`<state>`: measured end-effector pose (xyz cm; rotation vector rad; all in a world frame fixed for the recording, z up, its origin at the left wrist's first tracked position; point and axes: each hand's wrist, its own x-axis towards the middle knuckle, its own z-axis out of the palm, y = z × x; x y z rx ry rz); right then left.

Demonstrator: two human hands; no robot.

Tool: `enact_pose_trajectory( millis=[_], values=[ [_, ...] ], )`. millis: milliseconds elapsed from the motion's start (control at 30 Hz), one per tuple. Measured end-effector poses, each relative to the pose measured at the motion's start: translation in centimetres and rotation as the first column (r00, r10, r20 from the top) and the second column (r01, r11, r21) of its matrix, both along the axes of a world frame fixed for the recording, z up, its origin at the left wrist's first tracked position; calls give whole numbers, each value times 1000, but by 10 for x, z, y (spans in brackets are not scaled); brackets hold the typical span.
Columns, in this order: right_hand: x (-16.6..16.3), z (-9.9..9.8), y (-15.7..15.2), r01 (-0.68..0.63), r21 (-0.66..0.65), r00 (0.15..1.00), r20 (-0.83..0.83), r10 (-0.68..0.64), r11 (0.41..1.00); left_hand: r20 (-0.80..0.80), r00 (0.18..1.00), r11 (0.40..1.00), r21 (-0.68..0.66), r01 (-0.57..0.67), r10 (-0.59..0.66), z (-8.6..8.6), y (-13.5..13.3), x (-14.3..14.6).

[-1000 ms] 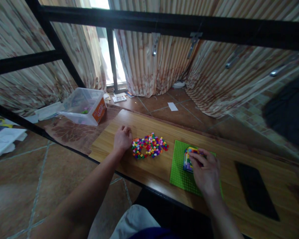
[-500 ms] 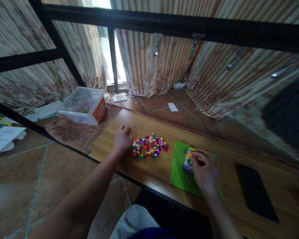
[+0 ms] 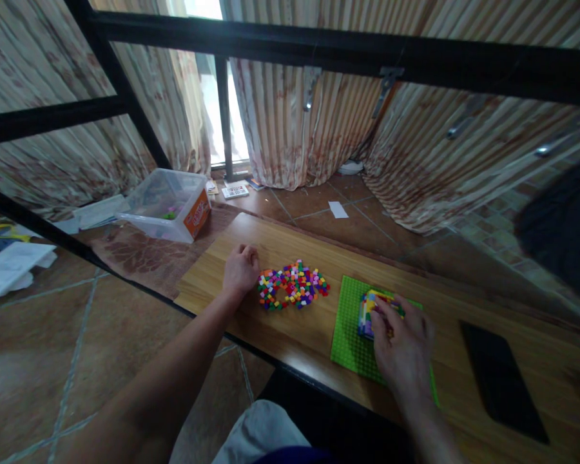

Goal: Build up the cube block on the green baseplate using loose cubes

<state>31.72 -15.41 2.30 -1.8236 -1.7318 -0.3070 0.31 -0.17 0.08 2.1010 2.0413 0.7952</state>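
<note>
On the green studded baseplate (image 3: 348, 348) stands a small, many-coloured build of toy bricks (image 3: 366, 317). My right hand (image 3: 403, 345) reaches over this build from the near right side and covers much of it. Its thumb and forefinger come close together at the top of the bricks; anything between them is too small to make out. My left hand (image 3: 241, 270) rests curled on the wooden table, just left of a loose pile of tiny coloured bricks (image 3: 294, 283). Whatever its folded fingers hold, if anything, is hidden.
A black flat slab (image 3: 505, 380) lies on the table (image 3: 280, 341), right of the baseplate. Beyond the table's left end, a clear plastic bin (image 3: 162, 209) with an orange label sits on the floor. Black metal bars (image 3: 270, 38) and striped curtains (image 3: 280, 129) rise behind.
My right hand has shifted slightly right over the brick build, its fingers a little changed in pose. My left hand keeps its place by the pile. The whole view has shifted slightly.
</note>
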Motion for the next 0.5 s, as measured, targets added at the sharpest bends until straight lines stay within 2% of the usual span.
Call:
enact_pose_trajectory(
  millis=[300,500],
  values=[
    [-21,1,-13,120,-138,980,175,-95,983,3,1000,1000,-5,4,-4,2,0,0],
    [-24,-1,-16,123,-168,963,257,-77,978,0,1000,1000,3,11,-11,0,1,-1]
  ],
)
